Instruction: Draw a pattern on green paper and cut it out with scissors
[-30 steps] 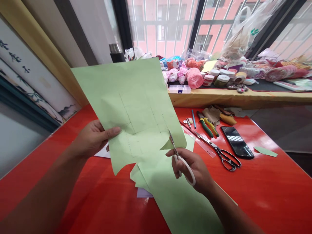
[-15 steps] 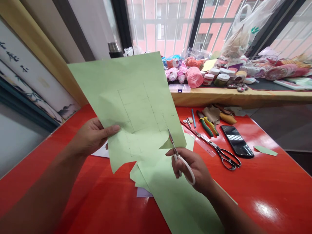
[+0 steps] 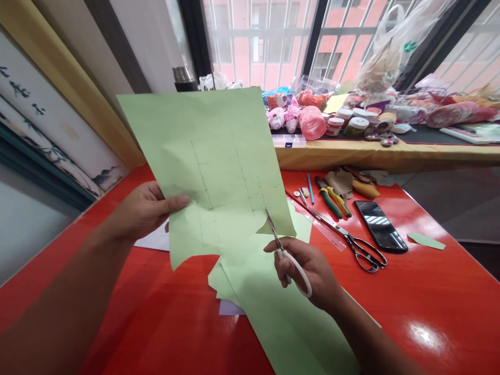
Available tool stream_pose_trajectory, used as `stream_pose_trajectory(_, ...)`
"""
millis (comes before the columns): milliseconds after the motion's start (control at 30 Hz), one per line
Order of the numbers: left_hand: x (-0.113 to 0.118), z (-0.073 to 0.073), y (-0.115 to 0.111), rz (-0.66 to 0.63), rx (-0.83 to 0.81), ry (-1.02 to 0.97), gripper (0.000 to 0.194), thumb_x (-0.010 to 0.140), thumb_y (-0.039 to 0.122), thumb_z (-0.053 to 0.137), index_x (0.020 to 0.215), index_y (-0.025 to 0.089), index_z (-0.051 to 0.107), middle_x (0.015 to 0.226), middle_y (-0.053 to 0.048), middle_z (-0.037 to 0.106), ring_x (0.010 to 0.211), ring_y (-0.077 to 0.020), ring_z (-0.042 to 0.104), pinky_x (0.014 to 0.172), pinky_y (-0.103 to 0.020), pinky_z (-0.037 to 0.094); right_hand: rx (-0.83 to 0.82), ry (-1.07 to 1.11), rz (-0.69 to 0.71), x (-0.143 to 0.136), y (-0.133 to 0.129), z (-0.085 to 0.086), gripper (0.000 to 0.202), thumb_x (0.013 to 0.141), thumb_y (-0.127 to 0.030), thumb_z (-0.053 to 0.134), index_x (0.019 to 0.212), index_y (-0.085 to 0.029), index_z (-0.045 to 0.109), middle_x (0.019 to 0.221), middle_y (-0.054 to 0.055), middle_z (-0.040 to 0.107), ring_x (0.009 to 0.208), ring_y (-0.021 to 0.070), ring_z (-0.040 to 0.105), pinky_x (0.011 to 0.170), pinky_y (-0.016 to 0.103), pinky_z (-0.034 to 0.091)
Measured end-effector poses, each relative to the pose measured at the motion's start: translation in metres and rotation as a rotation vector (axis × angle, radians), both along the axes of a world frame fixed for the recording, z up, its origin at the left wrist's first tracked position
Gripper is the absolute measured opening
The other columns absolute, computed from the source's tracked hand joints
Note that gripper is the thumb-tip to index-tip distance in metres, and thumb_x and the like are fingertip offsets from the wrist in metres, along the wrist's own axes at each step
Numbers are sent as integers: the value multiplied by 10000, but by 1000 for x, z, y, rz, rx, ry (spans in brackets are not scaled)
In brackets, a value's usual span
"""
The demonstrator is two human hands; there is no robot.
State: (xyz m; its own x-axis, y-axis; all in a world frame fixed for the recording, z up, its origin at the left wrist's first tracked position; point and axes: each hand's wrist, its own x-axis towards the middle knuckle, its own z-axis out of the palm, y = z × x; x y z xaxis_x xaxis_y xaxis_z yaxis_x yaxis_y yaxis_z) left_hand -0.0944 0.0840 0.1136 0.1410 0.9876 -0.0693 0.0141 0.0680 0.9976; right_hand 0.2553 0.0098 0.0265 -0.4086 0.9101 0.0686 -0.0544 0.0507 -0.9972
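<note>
In the head view, the left fingers (image 3: 177, 203) pinch the green sheet (image 3: 222, 140) at its edge, while the right hand (image 3: 304, 268) grips the scissors (image 3: 294, 265), blades beyond its fingertips at the sheet's lower right cut.

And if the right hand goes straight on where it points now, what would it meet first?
The right hand, with its scissors pointing up and to the left, would likely first meet the held green sheet; the blades are at its cut edge. Exact depth is unclear.
</note>
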Motion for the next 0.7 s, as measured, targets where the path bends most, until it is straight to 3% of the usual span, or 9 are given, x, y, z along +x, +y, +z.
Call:
stream_pose_trajectory(300, -2, 4, -1, -69, 62, 56, 360, 662, 512, 1027, 684, 209, 834, 551, -39, 687, 373, -123, 547, 327, -236, 447, -16, 24, 25, 0, 0, -1, 488, 961, -668, 770, 1132, -212, 766, 660, -52, 574, 541, 119, 561, 545, 268, 515)
stream_pose_trajectory(500, 0, 6, -2, -102, 112, 37, 390, 668, 469, 1033, 567, 187, 784, 430, -17, 578, 314, -109, 491, 280, -208, 370, -22, 8, 27, 0, 0, 1, 440, 972, -628, 776, 1125, -216, 767, 675, -49, 575, 548, 117, 564, 543, 264, 514)
stream_pose_trajectory(700, -7, 3, 1, -83, 78, 87, 376, 675, 511, 1019, 638, 202, 808, 539, -54, 674, 380, -155, 564, 326, -270, 446, -25, 2, 32, 1, 0, 0, 445, 956, -633, 786, 1125, -221, 774, 671, -52, 565, 544, 121, 567, 540, 273, 519)
